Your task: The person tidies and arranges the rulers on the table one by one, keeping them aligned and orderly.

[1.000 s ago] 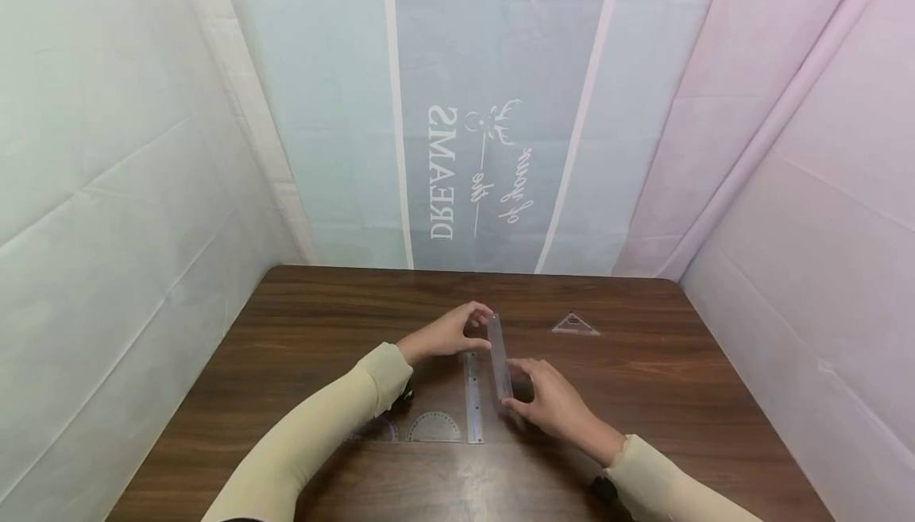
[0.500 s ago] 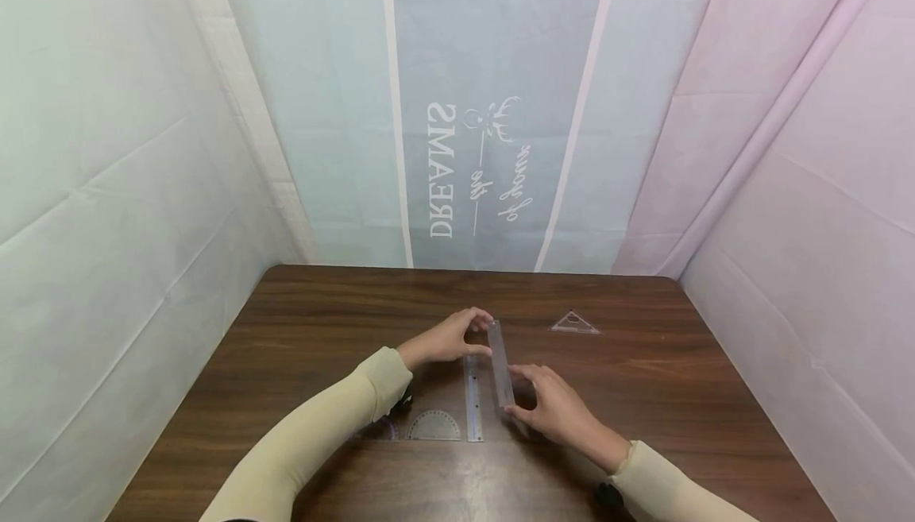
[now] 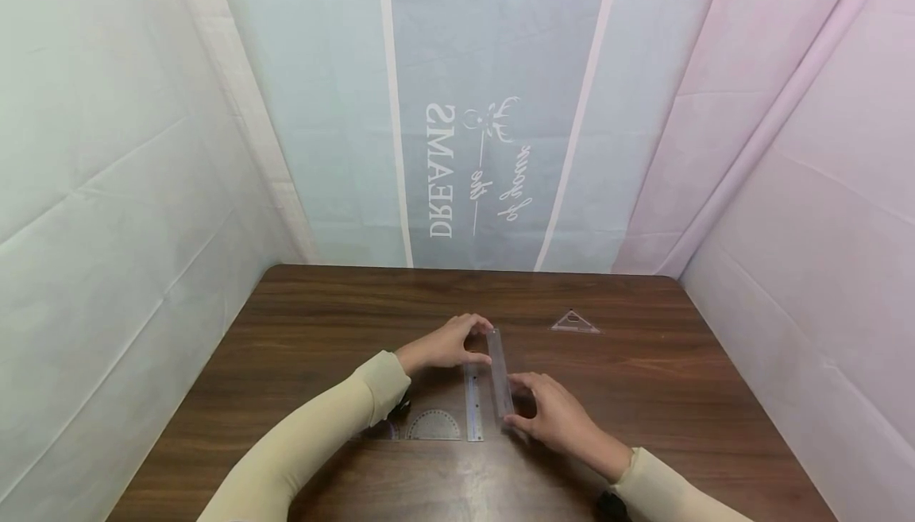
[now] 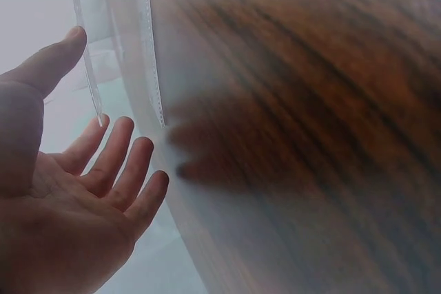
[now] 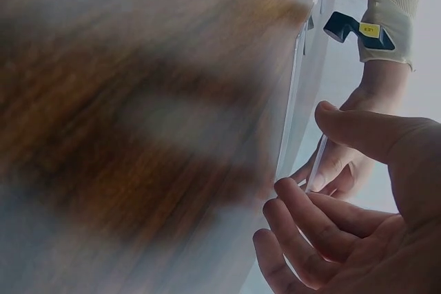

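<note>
Fingers [image 4: 91, 139] of both hands pinching one clear ruler

Left hand [image 3: 446, 343] pinches the far part of the clear ruler [image 3: 500, 375] between thumb and index finger, remaining fingers spread; right hand [image 3: 561, 415] pinches the near end likewise. The ruler appears raised off the table [image 3: 679, 363] in the wrist views, just right of a second, flat-lying ruler [image 3: 474, 415].

Change over the last second: both hands and the held ruler have shifted towards the near side, grip unaltered. Judgement: the piece is being positioned alongside the flat ruler, not released.

Other pieces: protractor [image 3: 433, 425] beside the flat ruler; another protractor [image 3: 391, 430] partly behind the left sleeve [image 3: 336, 411]; set square [image 3: 572, 322] further off, to the right.

Writing: backdrop [image 3: 493, 37] reads "DREAMS", sideways and mirrored; smaller script seems to give "the" and "of your". Yellow label [image 5: 369, 30] on the left wrist device [image 5: 380, 38]: characters not legible with certainty. No brand readable on the rulers.
</note>
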Demonstrator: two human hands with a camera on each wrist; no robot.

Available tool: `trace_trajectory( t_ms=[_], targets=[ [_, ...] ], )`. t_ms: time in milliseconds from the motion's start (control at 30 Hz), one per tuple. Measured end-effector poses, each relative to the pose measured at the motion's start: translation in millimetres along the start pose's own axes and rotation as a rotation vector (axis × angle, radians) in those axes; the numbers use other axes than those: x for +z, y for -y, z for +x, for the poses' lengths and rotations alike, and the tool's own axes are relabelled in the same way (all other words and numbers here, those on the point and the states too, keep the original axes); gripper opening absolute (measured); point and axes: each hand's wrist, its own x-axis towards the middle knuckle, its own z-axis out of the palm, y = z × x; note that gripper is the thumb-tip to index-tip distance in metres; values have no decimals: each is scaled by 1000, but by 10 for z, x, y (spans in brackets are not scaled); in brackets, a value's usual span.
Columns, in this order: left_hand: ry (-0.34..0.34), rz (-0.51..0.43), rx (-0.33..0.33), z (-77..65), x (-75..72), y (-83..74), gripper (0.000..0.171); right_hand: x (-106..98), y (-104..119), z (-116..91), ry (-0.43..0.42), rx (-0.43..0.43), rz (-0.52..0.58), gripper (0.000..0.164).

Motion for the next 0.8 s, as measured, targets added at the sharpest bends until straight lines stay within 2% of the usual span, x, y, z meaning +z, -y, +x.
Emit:
trace_trajectory(
  t_ms=[300, 800],
  targets=[
    [28, 21, 8, -38, -8, -2, 60, -7, 8, -1, 54, -18, 48, 62],
    [40, 75, 14, -103, 51, -6, 60, 41, 33, -92, 50, -36, 38, 63]
  ],
)
